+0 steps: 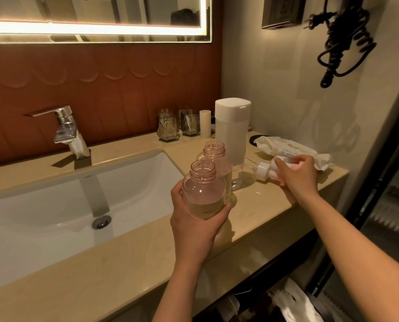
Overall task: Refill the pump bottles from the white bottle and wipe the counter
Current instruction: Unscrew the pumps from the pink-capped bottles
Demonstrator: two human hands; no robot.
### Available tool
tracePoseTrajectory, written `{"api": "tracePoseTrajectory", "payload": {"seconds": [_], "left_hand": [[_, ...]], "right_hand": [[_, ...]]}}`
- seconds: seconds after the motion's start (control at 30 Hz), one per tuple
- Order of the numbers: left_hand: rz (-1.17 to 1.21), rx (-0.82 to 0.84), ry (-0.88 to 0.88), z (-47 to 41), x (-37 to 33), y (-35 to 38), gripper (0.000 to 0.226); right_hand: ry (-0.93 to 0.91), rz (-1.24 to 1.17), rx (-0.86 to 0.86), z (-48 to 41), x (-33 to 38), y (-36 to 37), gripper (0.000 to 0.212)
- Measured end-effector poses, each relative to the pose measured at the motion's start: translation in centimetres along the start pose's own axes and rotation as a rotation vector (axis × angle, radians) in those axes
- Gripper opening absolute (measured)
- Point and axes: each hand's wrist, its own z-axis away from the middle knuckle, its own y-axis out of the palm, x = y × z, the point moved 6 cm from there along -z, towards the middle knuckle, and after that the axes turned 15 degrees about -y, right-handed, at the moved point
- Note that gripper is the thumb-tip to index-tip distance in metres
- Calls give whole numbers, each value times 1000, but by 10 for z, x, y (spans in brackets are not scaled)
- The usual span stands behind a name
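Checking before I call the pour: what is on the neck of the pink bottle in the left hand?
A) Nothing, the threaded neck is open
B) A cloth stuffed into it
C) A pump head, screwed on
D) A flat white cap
A: the pink bottle gripped by the left hand shows a bare threaded neck, and a white pump head is off and held by the right hand.

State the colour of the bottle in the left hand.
The bottle is clear with a pink tint, best seen in the head view.
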Motion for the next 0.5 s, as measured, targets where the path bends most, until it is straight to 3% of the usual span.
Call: {"api": "tracePoseTrajectory", "payload": {"seconds": [0.13,0.23,0.37,0.5], "left_hand": [[-5,1,-8,0,0,1,88],[-5,0,-8,0,0,0,88],[10,17,-24,0,0,2,89],[28,25,-48,1,-2,1,93]], "right_hand": [[-29,-17,111,3,-3,5,54],[-128,37,65,1,13,0,50],[-331,23,30,-2,69,0,41],[-461,-32,115,-10,136,16,50]]}}
